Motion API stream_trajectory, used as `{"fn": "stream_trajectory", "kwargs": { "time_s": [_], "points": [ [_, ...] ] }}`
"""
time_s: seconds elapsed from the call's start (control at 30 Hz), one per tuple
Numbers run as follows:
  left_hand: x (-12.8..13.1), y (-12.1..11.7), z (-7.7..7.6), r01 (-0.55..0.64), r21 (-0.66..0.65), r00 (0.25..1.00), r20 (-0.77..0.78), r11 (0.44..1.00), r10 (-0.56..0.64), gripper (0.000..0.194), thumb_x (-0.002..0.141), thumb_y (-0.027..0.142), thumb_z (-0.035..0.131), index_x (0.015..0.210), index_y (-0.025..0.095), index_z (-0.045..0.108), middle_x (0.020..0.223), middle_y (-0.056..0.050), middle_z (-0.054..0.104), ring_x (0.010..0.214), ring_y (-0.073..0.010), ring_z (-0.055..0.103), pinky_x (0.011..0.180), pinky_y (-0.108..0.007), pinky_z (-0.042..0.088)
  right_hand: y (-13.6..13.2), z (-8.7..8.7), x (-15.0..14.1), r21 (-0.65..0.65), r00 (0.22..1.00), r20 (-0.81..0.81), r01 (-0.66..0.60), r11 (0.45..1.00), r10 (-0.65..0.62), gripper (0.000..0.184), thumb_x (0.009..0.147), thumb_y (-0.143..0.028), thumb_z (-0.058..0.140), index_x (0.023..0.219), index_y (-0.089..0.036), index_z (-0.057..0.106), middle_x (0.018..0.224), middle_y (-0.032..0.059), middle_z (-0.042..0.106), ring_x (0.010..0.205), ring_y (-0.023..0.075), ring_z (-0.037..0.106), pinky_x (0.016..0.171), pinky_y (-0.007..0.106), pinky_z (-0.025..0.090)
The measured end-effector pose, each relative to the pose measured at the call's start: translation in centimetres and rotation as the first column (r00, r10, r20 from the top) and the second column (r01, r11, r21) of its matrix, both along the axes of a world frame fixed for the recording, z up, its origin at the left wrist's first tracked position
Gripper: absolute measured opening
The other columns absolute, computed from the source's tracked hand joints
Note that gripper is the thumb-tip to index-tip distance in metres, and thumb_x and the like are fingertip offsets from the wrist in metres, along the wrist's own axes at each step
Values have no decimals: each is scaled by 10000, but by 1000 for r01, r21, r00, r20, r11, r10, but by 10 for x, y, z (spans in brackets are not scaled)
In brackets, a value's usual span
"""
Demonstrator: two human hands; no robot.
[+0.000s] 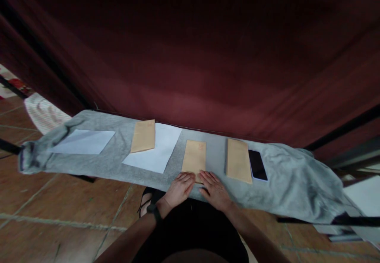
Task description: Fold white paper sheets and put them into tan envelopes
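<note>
A brown paper envelope (194,156) lies on the grey cloth in front of me, its long side pointing away from me. My left hand (180,187) rests on its near left corner, fingers stretched out and close together. On the near right corner lies my right hand (214,188), palm down with its fingers extended. The fingers cover part of the envelope's near end, and I cannot tell whether a flap is folded there. Neither hand is wrapped round anything.
Grey cloth (113,166) covers the narrow surface. A stack of brown envelopes (238,161) and a phone (257,165) lie to the right. Leftward, another brown envelope (143,135) overlaps a white sheet (162,148); farther left is more white paper (84,141). A dark red curtain (190,77) hangs behind.
</note>
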State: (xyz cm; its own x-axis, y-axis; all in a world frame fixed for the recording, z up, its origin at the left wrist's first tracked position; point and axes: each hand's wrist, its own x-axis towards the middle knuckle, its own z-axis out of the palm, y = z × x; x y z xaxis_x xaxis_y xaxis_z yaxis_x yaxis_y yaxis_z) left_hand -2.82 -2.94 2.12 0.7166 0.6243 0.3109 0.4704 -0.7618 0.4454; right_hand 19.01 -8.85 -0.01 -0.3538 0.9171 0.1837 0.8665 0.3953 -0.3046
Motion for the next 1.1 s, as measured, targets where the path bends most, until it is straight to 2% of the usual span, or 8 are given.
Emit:
{"fn": "stream_trajectory", "kwargs": {
  "time_s": [0.17,0.23,0.33,0.43,0.6,0.8,0.93,1.1],
  "points": [
    [12,19,3,-4,-37,999,-51,999,2,270,1012,281,424,1070,214,678,1113,-61,723,1087,-199,652,1011,-380,491,-6,5,-5,46,996,-69,59,997,-56,454,998,-295,482,1447,-230,497,1475,54,531,1347,190,508,1186,443,362],
    [24,35,0,-29,-31,998,-58,999,27,306,1015,267,403,1194,205,644,1266,-75,675,1220,-192,593,1075,-371,449,-5,5,-6,65,995,-76,65,996,-61,442,987,-284,505,1425,-236,525,1458,55,551,1326,194,530,1180,445,370],
    [43,64,-8,-82,10,987,-137,997,82,418,1004,325,428,1383,178,526,1532,-106,458,1424,-222,402,1169,-407,344,-4,4,-7,81,995,-76,70,994,-64,407,982,-273,514,1384,-243,569,1439,49,571,1312,195,542,1176,444,376],
    [60,90,-19,-110,46,960,-254,993,118,501,1011,399,399,1457,178,454,1602,-107,342,1486,-259,286,1209,-464,251,-4,4,-6,91,995,-71,71,993,-65,386,990,-277,506,1368,-251,582,1436,36,575,1311,187,542,1169,434,385],
    [79,114,-29,-117,89,937,-319,989,140,554,1020,444,333,1526,219,352,1612,-73,326,1508,-247,226,1230,-498,143,-2,6,-5,107,996,-67,63,992,-56,367,1007,-289,491,1362,-261,581,1419,34,593,1295,176,554,1146,413,407],
    [80,118,-27,-8,39,942,-336,999,20,569,1029,419,283,1535,165,328,1619,-83,302,1512,-199,212,1242,-428,107,0,7,-4,97,994,-92,61,993,-52,343,1025,-275,456,1336,-261,599,1398,34,611,1291,178,557,1141,413,400],
    [66,109,-26,68,-30,949,-306,997,-74,537,1029,377,302,1523,174,357,1614,-65,319,1501,-167,243,1238,-367,138,1,3,-5,98,989,-120,94,991,-82,327,1022,-279,464,1303,-273,629,1387,26,620,1275,174,569,1147,413,389],
    [41,92,-21,125,-115,971,-190,985,-145,478,1004,349,420,1469,240,451,1559,-39,429,1463,-164,336,1224,-379,224,1,1,-4,96,986,-147,92,991,-77,330,1015,-274,481,1312,-272,624,1386,24,621,1279,186,563,1146,426,384]
  ]
}}
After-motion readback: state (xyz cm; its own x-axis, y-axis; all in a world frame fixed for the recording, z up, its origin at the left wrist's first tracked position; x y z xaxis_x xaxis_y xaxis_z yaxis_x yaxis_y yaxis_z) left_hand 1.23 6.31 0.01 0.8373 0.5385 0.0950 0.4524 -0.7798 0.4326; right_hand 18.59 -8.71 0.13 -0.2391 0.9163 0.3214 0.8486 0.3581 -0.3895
